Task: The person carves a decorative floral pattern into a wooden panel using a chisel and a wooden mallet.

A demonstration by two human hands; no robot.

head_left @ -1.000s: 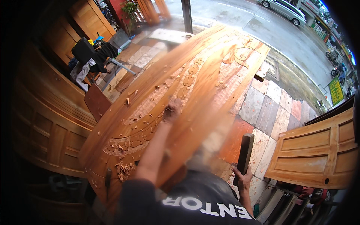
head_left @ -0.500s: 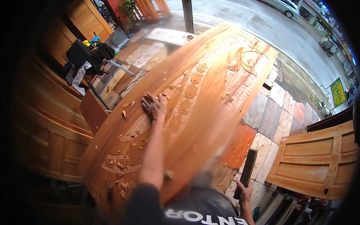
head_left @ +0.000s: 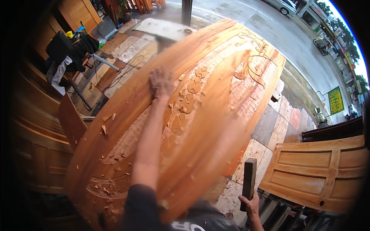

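A long carved wooden panel [head_left: 216, 127] lies in front of me, with leaf and scroll reliefs along its length. My left hand [head_left: 161, 81] rests flat on it with spread fingers, among wood chips [head_left: 104, 129], far up the panel beside the carved leaves. Down at the panel's right side, my right hand [head_left: 249, 205] grips a dark rectangular wooden mallet [head_left: 249, 183], held upright over the tiled floor.
A panelled wooden door [head_left: 320, 173] lies on stands at the right. More wooden doors [head_left: 34, 127] lean at the left. A stand draped with dark and grey cloth [head_left: 63, 57] is at the upper left. Beyond the panel's far end runs a wet street [head_left: 269, 27].
My left hand has swept up the panel away from me, pushing chips off. The view shifted; my right hand keeps holding the mallet low at the side.
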